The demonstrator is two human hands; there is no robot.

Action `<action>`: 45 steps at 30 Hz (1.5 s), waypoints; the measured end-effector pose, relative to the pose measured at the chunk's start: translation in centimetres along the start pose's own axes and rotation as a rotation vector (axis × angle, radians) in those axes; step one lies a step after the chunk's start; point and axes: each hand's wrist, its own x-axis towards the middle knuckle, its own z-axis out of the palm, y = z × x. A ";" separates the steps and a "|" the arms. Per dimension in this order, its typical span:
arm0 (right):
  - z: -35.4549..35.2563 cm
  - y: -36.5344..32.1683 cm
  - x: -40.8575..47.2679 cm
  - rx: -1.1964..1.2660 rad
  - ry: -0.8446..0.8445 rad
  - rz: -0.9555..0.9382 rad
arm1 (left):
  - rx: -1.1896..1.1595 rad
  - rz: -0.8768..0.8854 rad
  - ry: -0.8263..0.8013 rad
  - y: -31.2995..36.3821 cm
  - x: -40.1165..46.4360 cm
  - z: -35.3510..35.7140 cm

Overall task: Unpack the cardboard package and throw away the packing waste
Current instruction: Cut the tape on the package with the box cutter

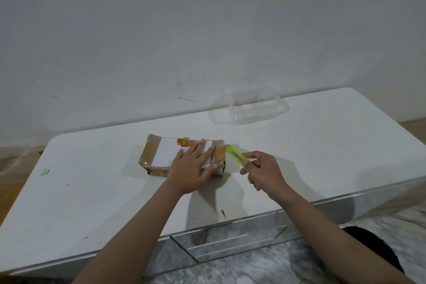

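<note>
A small cardboard package, wrapped in brown paper with orange tape and a white label, lies flat on the white table. My left hand presses flat on the package's right half, fingers spread. My right hand grips a yellow-green utility knife. The knife's tip touches the package's right end by the orange tape.
A clear plastic tray sits at the back of the table near the wall. A small scrap of orange tape lies near the front edge. Mirrored drawers are below the tabletop, and a marble-patterned floor lies beneath.
</note>
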 end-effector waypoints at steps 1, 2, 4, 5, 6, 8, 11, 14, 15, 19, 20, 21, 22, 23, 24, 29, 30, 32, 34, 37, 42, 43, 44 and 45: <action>0.0 0.1 -0.1 -0.004 0.002 -0.001 | -0.003 0.002 0.002 0.0 0.0 0.0; 0.0 0.1 -0.2 -0.004 0.003 -0.001 | -0.008 0.002 0.004 0.0 0.0 0.0; 0.0 0.2 -0.5 0.003 0.002 0.003 | -0.009 -0.002 0.000 0.0 0.0 0.0; 0.0 0.3 -0.7 0.005 0.001 0.005 | -0.004 -0.005 -0.004 0.0 0.0 0.0; 0.0 0.3 -0.8 0.003 0.001 0.006 | -0.001 -0.006 -0.005 0.0 0.0 0.0; -0.1 0.4 -0.9 -0.008 0.003 0.012 | -0.002 -0.001 -0.003 0.0 0.0 0.0; -0.2 0.2 -0.6 -0.019 0.005 0.022 | 0.007 0.003 -0.010 0.0 0.0 0.0; 0.1 -0.1 -0.5 -0.015 0.007 0.028 | 0.009 -0.002 -0.018 0.0 0.1 0.0; 0.2 0.0 -0.6 -0.017 0.007 0.027 | 0.011 -0.003 -0.021 0.0 0.1 0.0; 0.3 0.4 -1.2 -0.040 0.010 0.014 | 0.009 -0.004 -0.027 0.1 0.1 0.0; 0.3 0.6 -1.4 -0.045 0.008 0.010 | 0.010 -0.004 -0.030 0.1 0.1 0.0; 0.4 0.7 -1.6 -0.051 0.005 0.005 | 0.009 -0.004 -0.031 0.0 0.2 -0.1; 0.5 0.9 -1.9 -0.056 0.003 -0.003 | 0.008 -0.002 -0.030 0.0 0.2 -0.1; 0.6 1.0 -2.1 -0.060 0.005 -0.010 | 0.009 0.000 -0.030 0.0 0.2 -0.1; 0.6 1.1 -2.2 -0.059 0.008 -0.013 | 0.009 0.000 -0.031 0.0 0.2 0.0; 0.6 0.8 -2.3 -0.039 0.012 -0.003 | 0.006 -0.004 -0.035 0.1 0.2 -0.1; 0.6 0.8 -2.5 -0.033 0.008 -0.003 | 0.005 -0.004 -0.037 0.1 0.2 -0.1; 0.7 0.9 -2.8 -0.021 0.003 -0.003 | 0.006 -0.003 -0.038 0.0 0.1 0.0; 0.6 1.0 -3.0 -0.016 0.006 -0.005 | 0.000 -0.006 -0.034 0.0 0.1 0.0; 0.5 1.1 -3.4 -0.014 -0.001 -0.007 | 0.000 -0.008 -0.034 0.1 0.0 0.0; 0.9 1.6 -4.1 -0.024 -0.009 -0.034 | -0.005 -0.003 -0.041 0.2 0.0 -0.2; 1.0 1.5 -4.1 -0.010 -0.005 -0.030 | -0.004 -0.002 -0.043 0.2 0.0 -0.2; 1.1 1.5 -4.0 0.004 -0.004 -0.022 | -0.003 -0.002 -0.047 0.2 0.1 -0.2; 1.0 1.4 -4.0 0.016 -0.005 -0.014 | -0.004 -0.002 -0.050 0.2 0.1 -0.2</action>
